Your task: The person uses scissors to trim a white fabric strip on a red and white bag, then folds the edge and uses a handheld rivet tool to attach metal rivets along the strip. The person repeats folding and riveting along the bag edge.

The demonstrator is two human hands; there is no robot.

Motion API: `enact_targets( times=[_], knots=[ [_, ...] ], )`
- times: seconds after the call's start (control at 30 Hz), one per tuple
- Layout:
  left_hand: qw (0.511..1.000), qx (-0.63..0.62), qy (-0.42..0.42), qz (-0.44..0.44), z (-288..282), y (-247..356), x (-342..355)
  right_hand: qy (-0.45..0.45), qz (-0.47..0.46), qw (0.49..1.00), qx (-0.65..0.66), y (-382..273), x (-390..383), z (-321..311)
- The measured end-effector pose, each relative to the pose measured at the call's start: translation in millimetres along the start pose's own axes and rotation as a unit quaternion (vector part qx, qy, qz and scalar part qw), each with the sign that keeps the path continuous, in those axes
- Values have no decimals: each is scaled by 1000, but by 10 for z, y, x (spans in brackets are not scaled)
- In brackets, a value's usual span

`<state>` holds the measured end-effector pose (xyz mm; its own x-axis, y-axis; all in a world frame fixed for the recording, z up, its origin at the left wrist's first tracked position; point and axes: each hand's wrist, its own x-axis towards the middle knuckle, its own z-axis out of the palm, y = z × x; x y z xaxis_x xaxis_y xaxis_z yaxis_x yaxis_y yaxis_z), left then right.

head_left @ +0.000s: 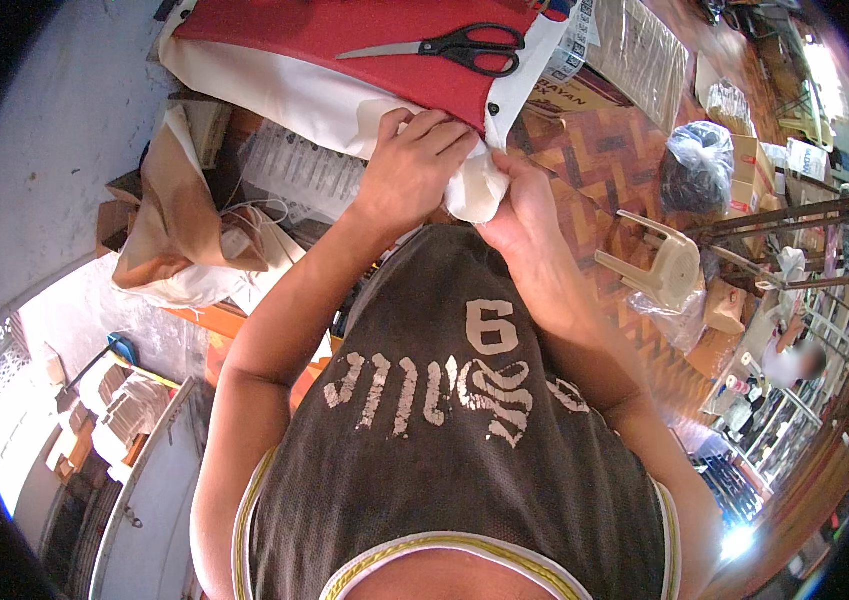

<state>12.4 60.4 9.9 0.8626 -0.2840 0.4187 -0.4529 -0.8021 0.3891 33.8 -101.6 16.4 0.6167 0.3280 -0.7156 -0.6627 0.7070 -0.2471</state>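
My left hand has its fingers curled over the white material along the near edge of a red-and-white piece. My right hand pinches a folded white flap at that piece's near right corner, its fingertips partly hidden. Black-handled scissors lie across the red surface, blade toward the left, above both hands. Small black round fittings sit at corners of the piece.
Brown and cream material is heaped at the left. Cardboard lies at the upper right. A plastic chair and filled bag stand on the parquet floor. Another person is at the far right.
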Motion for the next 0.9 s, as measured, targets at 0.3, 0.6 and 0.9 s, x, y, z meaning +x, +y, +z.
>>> enact_targets(
  times=[0.3,0.6,0.9],
  knots=[
    [999,-13,48,5,11,3,0,-5,14,1000,17,-50,-54,98],
    [996,-64,56,20,-42,-49,-54,-10,15,998,52,-146,-25,45],
    [994,-41,93,41,-123,-65,5,-50,5,996,80,-140,102,-88]
  ],
)
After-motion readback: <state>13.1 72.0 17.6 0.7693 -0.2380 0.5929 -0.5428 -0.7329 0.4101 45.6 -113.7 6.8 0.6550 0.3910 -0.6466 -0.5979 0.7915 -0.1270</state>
